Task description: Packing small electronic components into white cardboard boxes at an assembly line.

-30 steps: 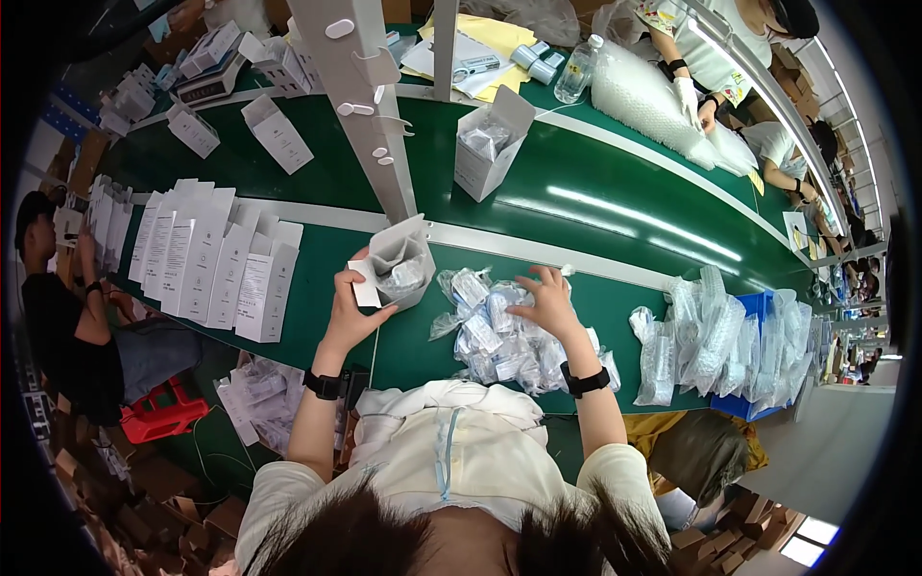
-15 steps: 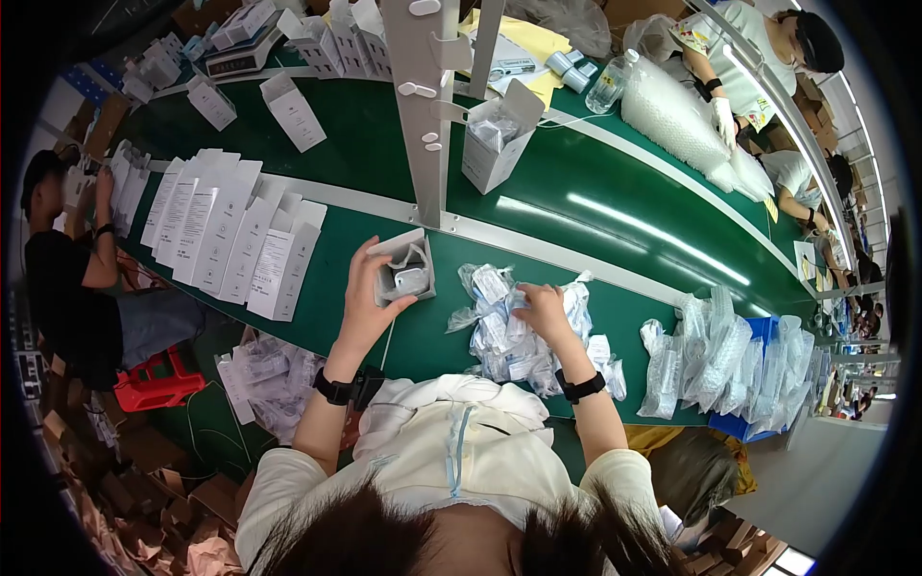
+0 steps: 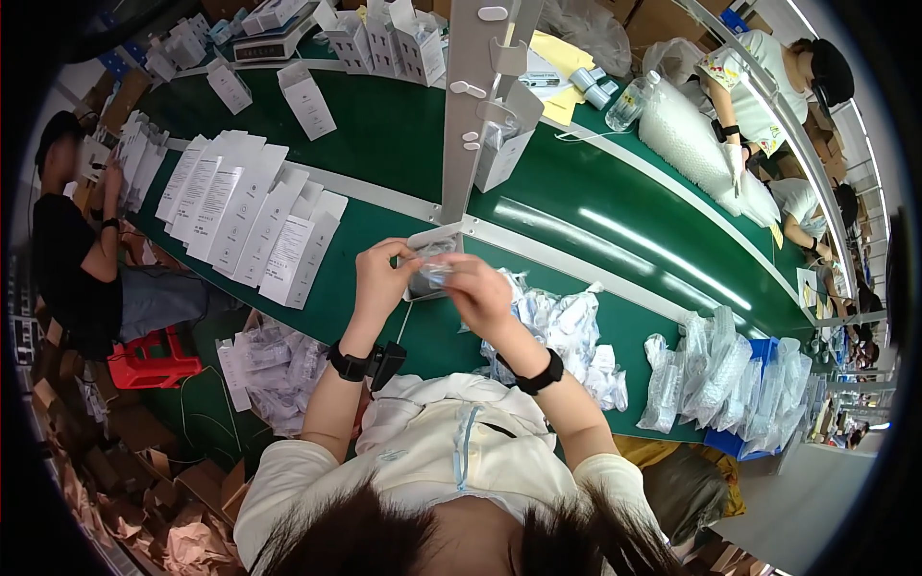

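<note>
A white open-topped box (image 3: 444,235) stands before me on the green table, with clear wrapping inside. Over its mouth my right hand (image 3: 483,296) grips a small clear plastic bag (image 3: 437,273), its fingers closed and partly blurred. My left hand (image 3: 382,278) is pinched at the box's left rim, thumb and forefinger together beside that bag; what lies between them is too small to make out. To the right of the box is a heap of small clear bags (image 3: 567,326) with white and blue contents.
White boxes (image 3: 245,211) stand in a row at left. Bubble-wrapped packs (image 3: 715,374) fill a blue bin at right. A metal post (image 3: 469,115) rises behind the box. More bags (image 3: 274,360) lie at lower left, near a red stool (image 3: 154,360). Other people work left and far right.
My right hand has moved left from the heap to the box, bringing a small plastic bag. My left hand's spread fingers have come off the box's side into a pinch at its rim.
</note>
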`<state>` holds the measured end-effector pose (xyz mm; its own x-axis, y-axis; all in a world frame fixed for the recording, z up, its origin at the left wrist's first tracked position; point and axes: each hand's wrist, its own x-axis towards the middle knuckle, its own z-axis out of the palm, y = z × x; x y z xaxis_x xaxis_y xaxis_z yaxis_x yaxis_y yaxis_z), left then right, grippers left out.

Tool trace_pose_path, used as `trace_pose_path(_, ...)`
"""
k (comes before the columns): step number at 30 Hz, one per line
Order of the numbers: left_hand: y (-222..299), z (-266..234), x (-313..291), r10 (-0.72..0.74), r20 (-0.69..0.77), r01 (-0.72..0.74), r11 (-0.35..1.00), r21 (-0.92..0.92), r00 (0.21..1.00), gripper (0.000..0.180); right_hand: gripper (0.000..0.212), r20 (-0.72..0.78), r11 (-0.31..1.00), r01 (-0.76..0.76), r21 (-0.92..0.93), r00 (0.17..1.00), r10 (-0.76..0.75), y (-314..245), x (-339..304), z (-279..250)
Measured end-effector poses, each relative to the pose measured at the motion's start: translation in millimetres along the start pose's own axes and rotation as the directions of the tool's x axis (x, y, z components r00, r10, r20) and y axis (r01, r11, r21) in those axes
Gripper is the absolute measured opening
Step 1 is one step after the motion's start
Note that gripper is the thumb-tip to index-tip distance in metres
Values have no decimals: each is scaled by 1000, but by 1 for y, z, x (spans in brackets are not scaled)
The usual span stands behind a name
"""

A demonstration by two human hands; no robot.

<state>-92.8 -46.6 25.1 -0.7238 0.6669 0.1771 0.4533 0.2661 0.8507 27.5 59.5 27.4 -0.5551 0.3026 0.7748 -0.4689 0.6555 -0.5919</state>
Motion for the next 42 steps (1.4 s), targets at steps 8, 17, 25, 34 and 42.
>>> trace_pose_path(8, -27, -13, 0, -169, 105, 181, 976, -118, 980, 15, 36, 591, 885, 99, -454, 777, 216, 10, -12, 7)
trace_pose_path(17, -164, -93, 6, 57, -59, 19, 539, 842, 997, 83, 108, 257, 895, -446, 12, 866, 429, 60, -45, 18)
trace_pose_path(25, -109, -26, -53, -286, -45, 193, 513, 837, 957, 95, 108, -194, 773, -586, 241, 752, 630, 65, -16, -81)
trace_pose_path(34, -50, 28, -50, -282, 275, 39, 759, 649, 919, 101, 107, -570, 680, -677, -283, 688, 449, 173, -29, -190)
trace_pose_path(42, -109, 32, -46, -461, 402, 593, 738, -321, 791, 88, 24, -770, -521, -603, -604, 275, 575, 36, -132, -275)
